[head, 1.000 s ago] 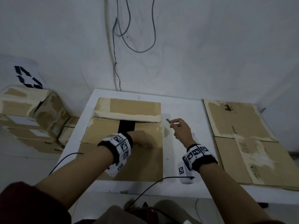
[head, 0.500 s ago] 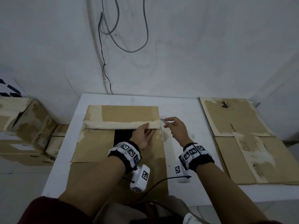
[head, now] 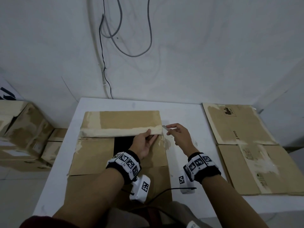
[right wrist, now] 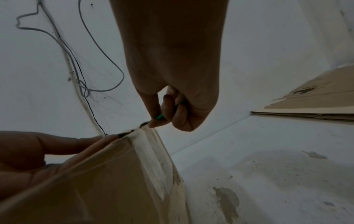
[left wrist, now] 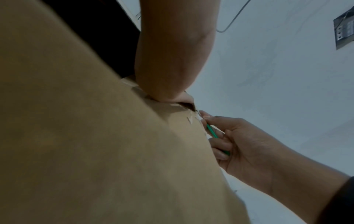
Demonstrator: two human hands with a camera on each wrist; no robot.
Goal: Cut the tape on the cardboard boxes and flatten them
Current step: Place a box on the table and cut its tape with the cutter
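Partly hidden: cutter (head: 166,128) blade in right hand (head: 181,135) | left hand (head: 144,143) fingertips under flap (head: 121,122)

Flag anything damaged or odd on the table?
The cardboard box has torn, peeled surface paper along its far flap and right corner. The white table shows patchy stains beside it. Nothing is spilled.
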